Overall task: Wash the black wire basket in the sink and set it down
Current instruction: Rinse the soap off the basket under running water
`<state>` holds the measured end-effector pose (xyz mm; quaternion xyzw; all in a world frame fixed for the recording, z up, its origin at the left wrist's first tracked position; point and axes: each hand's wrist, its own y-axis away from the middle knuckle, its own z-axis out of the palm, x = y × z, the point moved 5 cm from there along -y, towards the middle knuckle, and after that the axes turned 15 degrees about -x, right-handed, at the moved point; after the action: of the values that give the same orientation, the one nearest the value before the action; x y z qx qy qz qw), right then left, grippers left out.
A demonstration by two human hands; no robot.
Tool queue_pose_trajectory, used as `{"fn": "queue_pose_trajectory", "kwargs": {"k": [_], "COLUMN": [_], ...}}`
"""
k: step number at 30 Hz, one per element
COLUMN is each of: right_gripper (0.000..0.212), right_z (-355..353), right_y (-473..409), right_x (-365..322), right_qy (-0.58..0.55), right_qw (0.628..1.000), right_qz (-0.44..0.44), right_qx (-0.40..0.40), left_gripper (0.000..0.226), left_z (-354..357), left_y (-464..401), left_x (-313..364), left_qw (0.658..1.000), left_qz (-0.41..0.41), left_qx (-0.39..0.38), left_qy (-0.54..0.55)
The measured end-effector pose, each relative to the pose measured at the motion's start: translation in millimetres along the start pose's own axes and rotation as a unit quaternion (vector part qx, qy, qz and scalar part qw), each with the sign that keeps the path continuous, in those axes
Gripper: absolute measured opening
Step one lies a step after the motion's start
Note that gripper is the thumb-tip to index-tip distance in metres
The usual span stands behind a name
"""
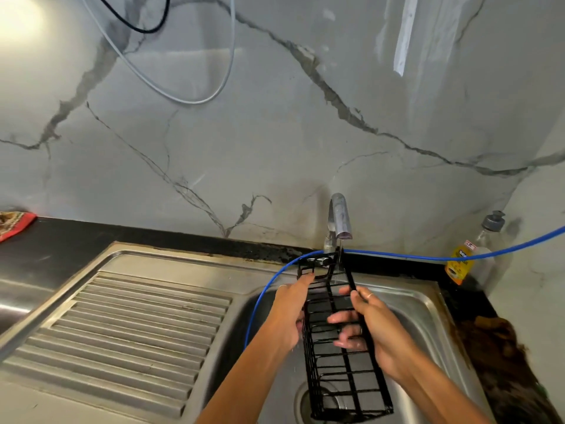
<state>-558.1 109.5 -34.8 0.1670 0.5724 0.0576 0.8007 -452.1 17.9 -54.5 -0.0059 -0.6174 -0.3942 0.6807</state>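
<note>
A long black wire basket (339, 374) hangs lengthwise over the steel sink (419, 304), its far end up under the tap (341, 217) and its near end above the drain. My left hand (290, 307) holds the basket's left side, fingers stretched along the rim. My right hand (367, 322) grips the right rim, its fingers curled inside through the wires and wet. A thin stream of water falls from the tap onto the far end.
A ribbed steel draining board (128, 328) lies left of the basin. A blue hose (428, 257) runs along the back and loops into the sink. A dish soap bottle (467, 255) stands at the back right. A red cloth (13, 223) sits far left on the black counter.
</note>
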Motion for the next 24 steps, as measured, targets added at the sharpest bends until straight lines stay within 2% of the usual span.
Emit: {"fn": "queue_pose_trajectory", "kwargs": {"k": [3, 6, 8, 11, 14, 18, 21, 24], "right_gripper": [0.025, 0.027, 0.028, 0.028, 0.027, 0.026, 0.026, 0.027], "right_z": [-1, -1, -2, -10, -22, -36, -42, -47], "right_y": [2, 4, 5, 6, 3, -5, -10, -14], "right_x": [2, 7, 9, 10, 12, 15, 18, 20], "right_qy": [-0.032, -0.061, -0.080, -0.125, -0.179, -0.229, -0.232, -0.242], "right_qw": [0.999, 0.998, 0.996, 0.991, 0.983, 0.973, 0.972, 0.970], "right_qz": [-0.013, -0.030, -0.037, -0.041, -0.036, -0.022, -0.021, -0.022], "right_qx": [0.013, 0.005, -0.005, -0.003, 0.011, 0.007, 0.008, 0.015], "left_gripper": [0.038, 0.063, 0.073, 0.078, 0.073, 0.046, 0.041, 0.045], "left_z": [-1, 6, 14, 21, 27, 25, 23, 24], "left_y": [-4, -8, -9, -16, -23, -41, -54, -66], "left_x": [5, 17, 28, 37, 45, 51, 54, 59], "left_qw": [0.993, 0.964, 0.953, 0.946, 0.921, 0.906, 0.906, 0.896], "left_qz": [0.049, 0.120, 0.137, 0.153, 0.137, 0.153, 0.150, 0.148], "left_qx": [0.034, 0.049, 0.025, -0.029, -0.044, -0.123, -0.119, -0.108], "left_qy": [-0.103, -0.231, -0.270, -0.285, -0.363, -0.375, -0.378, -0.404]}}
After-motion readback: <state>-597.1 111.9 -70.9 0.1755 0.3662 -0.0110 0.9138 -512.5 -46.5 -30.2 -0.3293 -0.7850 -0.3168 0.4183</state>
